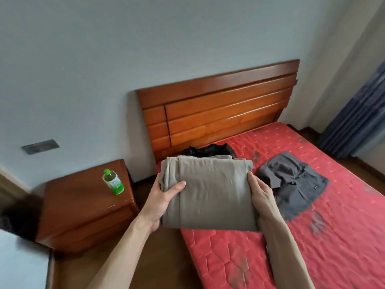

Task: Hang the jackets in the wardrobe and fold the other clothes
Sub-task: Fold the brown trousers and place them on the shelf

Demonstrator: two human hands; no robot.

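Note:
A folded grey-beige garment (210,190) is held up over the near left corner of the bed. My left hand (164,200) grips its left edge, thumb on top and fingers underneath. My right hand (261,197) grips its right edge the same way. Behind it, a black shiny garment (208,151) lies crumpled against the headboard. A dark grey shirt (295,182) lies loosely spread on the red mattress (333,236) to the right.
A wooden headboard (218,109) stands against the wall. A wooden nightstand (83,205) at the left carries a green bottle (113,182). Brown floor runs between nightstand and bed. A blue curtain (358,122) hangs at the far right.

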